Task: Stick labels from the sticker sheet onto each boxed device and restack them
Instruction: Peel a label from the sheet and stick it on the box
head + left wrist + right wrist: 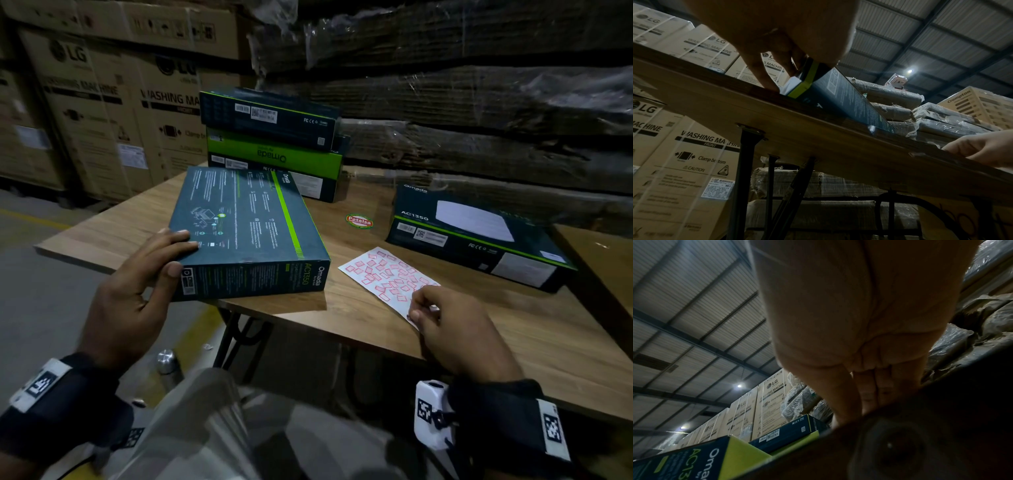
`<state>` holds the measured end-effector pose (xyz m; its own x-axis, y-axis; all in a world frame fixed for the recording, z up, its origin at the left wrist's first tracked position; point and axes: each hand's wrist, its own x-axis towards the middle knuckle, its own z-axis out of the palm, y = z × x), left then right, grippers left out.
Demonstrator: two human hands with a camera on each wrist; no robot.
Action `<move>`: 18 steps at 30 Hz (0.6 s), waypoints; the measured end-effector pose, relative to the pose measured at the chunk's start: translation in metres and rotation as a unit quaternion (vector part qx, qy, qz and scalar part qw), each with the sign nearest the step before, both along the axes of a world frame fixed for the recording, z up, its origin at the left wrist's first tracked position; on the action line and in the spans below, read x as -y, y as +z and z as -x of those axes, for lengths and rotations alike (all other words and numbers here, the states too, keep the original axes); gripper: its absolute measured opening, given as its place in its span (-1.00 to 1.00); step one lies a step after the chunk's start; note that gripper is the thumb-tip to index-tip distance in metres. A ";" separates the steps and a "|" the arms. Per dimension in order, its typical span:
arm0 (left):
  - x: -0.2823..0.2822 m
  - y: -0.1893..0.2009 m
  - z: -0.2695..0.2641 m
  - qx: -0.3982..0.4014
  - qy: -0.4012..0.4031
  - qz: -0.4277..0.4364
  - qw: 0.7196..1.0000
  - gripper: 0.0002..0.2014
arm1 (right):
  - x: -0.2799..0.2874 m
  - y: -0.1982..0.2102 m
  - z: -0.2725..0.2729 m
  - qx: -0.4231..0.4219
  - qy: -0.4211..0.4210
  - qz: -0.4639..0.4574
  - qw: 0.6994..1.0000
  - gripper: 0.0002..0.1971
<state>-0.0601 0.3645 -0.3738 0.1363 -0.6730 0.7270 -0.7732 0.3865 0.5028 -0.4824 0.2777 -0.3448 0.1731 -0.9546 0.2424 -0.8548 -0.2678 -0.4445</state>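
The person's left hand [137,287] grips the near-left corner of a dark Omada box [246,226], fingers over the top face and thumb against the near side. That box lies flat at the near-left edge of the wooden table [513,342], back side up, its corner overhanging the edge. From below, the left wrist view shows the same fingers [760,71] wrapped round the box corner [838,94].

The right hand [452,332] rests on the near end of the sticker sheet [383,274], thumb and forefinger pinching at its edge; whether a label is already lifted I cannot tell. The white sheet, covered in small red-outlined labels, lies flat on the table just right of the held box.

At the far side stands a stack of boxes [274,144], three or so, the top one set askew. A single box [476,233] marked AC1350 lies apart on the right, face up. All boxes are closed, contents unseen. Between the stack and the single box a round red-and-green sticker [359,221] sits on the tabletop. Large LG cartons [102,102] fill the far left.
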 end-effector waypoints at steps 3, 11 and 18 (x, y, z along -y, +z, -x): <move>0.000 0.000 -0.001 0.001 0.001 -0.001 1.000 -0.60 | -0.001 0.002 0.001 0.001 0.005 -0.009 1.000 -0.82; 0.000 0.000 0.000 0.005 0.001 0.002 1.000 -0.60 | -0.003 0.005 0.005 0.014 0.014 -0.030 0.999 -0.78; 0.001 0.000 0.000 0.007 0.002 0.001 1.000 -0.60 | -0.001 0.005 0.007 0.013 0.020 -0.048 0.999 -0.77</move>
